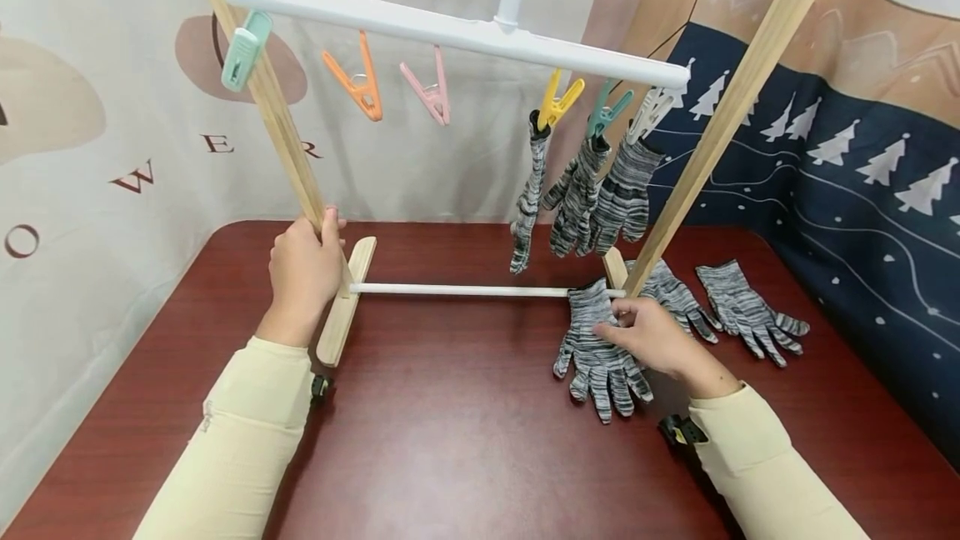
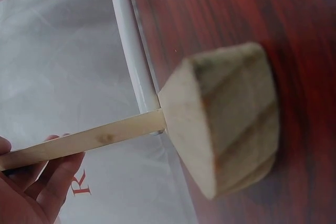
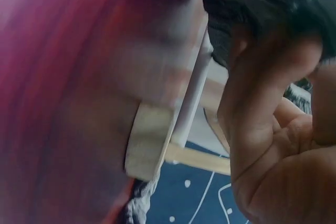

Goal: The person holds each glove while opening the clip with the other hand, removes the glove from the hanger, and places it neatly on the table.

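A striped grey glove (image 1: 596, 348), right of mid-desk, is pinched between thumb and fingers of the right hand (image 1: 652, 336); the left hand (image 1: 303, 269) clamps a wooden post (image 1: 287, 136). Two gloves (image 1: 746, 307) lie toward the red-brown desk (image 1: 450, 440)'s far right corner, near navy tree-printed cloth (image 1: 840, 215).

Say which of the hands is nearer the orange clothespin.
Left: the left hand, gripping a wooden post, is below-left of the orange clothespin; the right hand, holding a glove, is farther, below-right.
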Available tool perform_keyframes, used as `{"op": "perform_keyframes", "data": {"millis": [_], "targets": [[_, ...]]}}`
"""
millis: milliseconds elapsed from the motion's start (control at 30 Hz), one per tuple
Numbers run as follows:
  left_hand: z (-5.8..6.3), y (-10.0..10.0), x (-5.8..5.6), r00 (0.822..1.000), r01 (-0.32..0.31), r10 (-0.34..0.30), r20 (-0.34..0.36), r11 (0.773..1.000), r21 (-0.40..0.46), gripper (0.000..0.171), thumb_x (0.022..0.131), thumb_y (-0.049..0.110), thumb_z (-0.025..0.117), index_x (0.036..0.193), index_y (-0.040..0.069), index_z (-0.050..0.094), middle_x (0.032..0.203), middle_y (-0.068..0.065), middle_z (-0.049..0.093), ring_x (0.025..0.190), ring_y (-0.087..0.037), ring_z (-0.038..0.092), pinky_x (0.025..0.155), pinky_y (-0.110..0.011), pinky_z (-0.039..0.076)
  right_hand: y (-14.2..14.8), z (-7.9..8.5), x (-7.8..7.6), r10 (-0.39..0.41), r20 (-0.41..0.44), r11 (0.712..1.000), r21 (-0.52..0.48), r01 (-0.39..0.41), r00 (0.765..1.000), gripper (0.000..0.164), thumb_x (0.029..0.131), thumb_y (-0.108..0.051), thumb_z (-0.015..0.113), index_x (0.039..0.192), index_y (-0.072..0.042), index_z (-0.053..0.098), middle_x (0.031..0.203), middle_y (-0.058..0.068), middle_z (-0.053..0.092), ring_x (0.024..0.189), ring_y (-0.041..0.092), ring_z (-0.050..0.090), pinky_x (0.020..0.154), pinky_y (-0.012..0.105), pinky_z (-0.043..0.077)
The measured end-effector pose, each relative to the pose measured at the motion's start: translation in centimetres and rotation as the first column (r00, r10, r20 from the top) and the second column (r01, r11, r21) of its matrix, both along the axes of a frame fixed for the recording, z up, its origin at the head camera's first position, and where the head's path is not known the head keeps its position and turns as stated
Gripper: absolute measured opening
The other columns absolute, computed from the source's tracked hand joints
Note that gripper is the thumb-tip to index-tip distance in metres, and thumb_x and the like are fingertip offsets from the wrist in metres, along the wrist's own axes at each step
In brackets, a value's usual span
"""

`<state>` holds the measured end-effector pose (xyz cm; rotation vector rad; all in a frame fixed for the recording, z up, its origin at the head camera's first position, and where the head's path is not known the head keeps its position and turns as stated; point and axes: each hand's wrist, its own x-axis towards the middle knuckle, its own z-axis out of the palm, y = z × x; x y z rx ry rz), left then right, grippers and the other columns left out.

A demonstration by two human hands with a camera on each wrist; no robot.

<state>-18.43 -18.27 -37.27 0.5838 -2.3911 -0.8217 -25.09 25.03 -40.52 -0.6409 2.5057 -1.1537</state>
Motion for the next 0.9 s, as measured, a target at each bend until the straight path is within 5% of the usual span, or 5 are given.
{"op": "perform_keyframes", "data": {"millis": [267,500,900], "targets": [[0.02,-0.04,-0.14,1.000,0.002,-0.002,-0.001,1.000,0.008,0.063,0.106,0.052,0.029,0.113,0.007,0.071,0.095,-0.019,0.076,0.091,-0.043,0.070,0.076,-0.057,0.048,0.57,0.40,-0.15,0.027,0.013,0.986,0.164,-0.028,1.000,0.047,0.097,-0.023,0.066,0.060,-0.015,0.038,0.055,-0.003,0.037,0.035,0.011,0.045,0.040,0.034,0.048],[-0.13,-0.10,-0.21,1.000,0.009,-0.009,-0.001,1.000,0.014,0.066,0.105,0.055,0.027,0.112,0.007,0.072,0.095,-0.018,0.076,0.089,-0.042,0.071,0.074,-0.056,0.048,0.71,0.28,-0.14,0.030,0.027,0.963,0.265,-0.036,0.999,0.045,0.097,-0.026,0.065,0.060,-0.015,0.041,0.052,-0.001,0.042,0.035,0.011,0.050,0.040,0.033,0.049],[-0.12,-0.23,-0.22,1.000,0.009,-0.009,0.006,1.000,0.013,0.062,0.106,0.051,0.030,0.111,0.006,0.072,0.093,-0.018,0.076,0.087,-0.041,0.071,0.075,-0.055,0.049,0.74,0.71,-0.13,0.007,0.036,0.957,0.289,-0.017,0.999,0.038,0.097,-0.029,0.065,0.066,-0.009,0.055,0.051,0.001,0.049,0.039,0.011,0.052,0.042,0.034,0.051]]}}
